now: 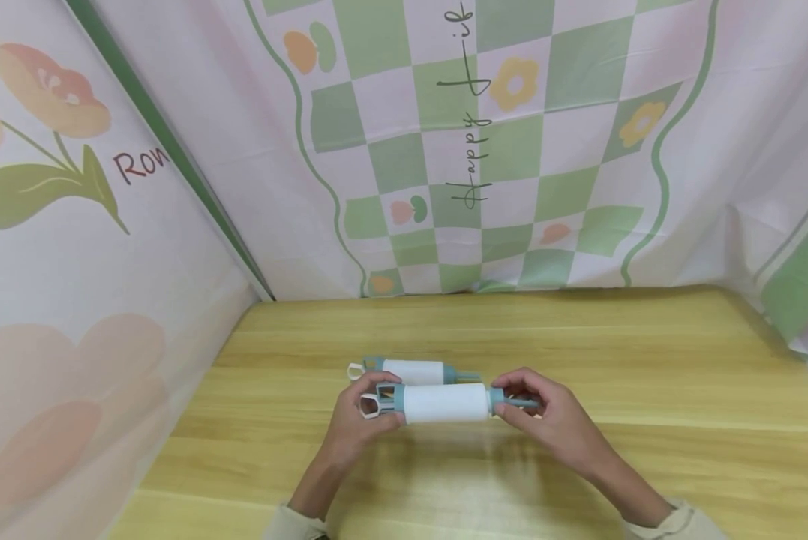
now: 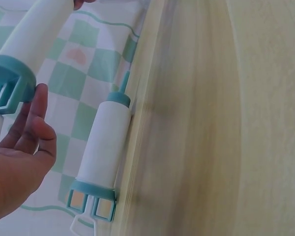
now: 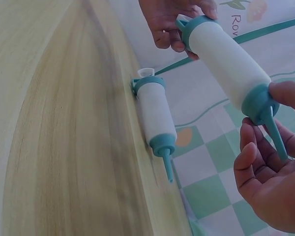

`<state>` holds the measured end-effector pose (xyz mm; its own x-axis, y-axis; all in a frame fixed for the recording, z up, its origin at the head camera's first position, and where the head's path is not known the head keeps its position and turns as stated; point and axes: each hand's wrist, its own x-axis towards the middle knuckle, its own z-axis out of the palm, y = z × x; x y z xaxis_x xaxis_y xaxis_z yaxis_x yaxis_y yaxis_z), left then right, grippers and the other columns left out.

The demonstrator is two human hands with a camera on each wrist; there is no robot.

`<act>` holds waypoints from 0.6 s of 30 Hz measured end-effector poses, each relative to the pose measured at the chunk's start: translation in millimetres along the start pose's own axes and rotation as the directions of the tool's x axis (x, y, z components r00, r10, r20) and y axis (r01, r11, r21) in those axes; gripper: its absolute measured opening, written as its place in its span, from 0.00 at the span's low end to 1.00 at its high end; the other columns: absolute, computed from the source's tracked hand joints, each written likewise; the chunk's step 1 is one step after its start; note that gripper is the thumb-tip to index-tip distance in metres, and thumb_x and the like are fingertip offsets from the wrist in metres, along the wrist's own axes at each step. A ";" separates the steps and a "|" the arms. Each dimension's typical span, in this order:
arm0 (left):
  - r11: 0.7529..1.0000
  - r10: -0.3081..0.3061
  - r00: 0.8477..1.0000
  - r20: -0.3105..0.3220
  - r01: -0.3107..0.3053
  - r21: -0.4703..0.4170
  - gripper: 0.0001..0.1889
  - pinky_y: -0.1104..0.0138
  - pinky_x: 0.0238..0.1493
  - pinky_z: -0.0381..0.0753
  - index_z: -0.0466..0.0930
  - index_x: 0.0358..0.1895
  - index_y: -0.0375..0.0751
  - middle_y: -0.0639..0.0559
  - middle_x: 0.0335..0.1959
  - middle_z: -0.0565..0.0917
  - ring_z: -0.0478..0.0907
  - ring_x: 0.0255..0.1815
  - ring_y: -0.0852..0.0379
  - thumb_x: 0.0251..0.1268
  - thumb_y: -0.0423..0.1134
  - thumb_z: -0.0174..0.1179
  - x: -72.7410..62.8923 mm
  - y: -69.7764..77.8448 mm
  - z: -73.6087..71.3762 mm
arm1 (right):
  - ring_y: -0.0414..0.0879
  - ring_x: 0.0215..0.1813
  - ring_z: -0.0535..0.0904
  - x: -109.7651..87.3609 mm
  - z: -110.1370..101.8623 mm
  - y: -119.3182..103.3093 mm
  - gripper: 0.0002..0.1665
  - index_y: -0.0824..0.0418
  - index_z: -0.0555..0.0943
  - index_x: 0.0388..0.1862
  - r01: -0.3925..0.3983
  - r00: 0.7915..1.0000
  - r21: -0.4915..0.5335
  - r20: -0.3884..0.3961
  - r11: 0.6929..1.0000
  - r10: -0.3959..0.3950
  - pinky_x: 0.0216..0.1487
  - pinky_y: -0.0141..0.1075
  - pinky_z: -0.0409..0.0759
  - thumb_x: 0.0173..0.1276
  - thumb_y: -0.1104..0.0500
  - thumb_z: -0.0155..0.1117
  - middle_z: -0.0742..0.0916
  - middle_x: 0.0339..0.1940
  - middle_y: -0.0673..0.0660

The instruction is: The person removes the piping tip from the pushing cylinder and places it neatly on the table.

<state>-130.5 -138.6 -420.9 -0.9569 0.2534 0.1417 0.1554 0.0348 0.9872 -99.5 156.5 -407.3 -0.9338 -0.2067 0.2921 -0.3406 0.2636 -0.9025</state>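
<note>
- Surface of wood (image 1: 728, 435) is spreading below; being flat, it is probably giving little help against rolling.
- Held tube (image 1: 446, 403), white with teal ends, is hanging above it, between the left hand (image 1: 349, 424) and the right hand (image 1: 559, 420); if one hand is loosening too early, that end is risking a fall.
- Lying tube (image 1: 413, 370) is resting on its side, just beyond the held tube in the head view; a careless lowering would be knocking it away.
- Left hand is gripping the teal collar (image 1: 398, 397); uneven squeezing would be tilting the tube.
- Right hand is pinching the teal cap (image 3: 258, 102) at the opposite end; a twisting motion would possibly be loosening this cap.
- Nozzle (image 3: 275, 135) is pointing out near the right palm and looking thin; sideways pressure would be bending it.
- White ring (image 1: 370, 406) is sticking out beyond the collar; accidental catching would be pulling it.
</note>
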 end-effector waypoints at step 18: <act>0.999 0.021 0.998 0.063 -0.024 0.044 0.23 0.61 0.41 0.82 0.78 0.53 0.36 0.40 0.45 0.79 0.77 0.39 0.47 0.50 0.31 0.69 1.1 2.0 -7.1 | 0.43 0.42 0.80 -3.2 -9.6 3.2 0.13 0.60 0.81 0.50 0.063 0.997 -0.067 -0.033 0.996 -0.066 0.41 0.34 0.81 0.67 0.65 0.69 0.85 0.41 0.50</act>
<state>-133.1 -145.1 -418.2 -0.9362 0.3141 0.1574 0.1885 0.0711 0.9795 -98.6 167.1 -408.1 -0.9125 -0.1927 0.3608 -0.4056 0.3123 -0.8590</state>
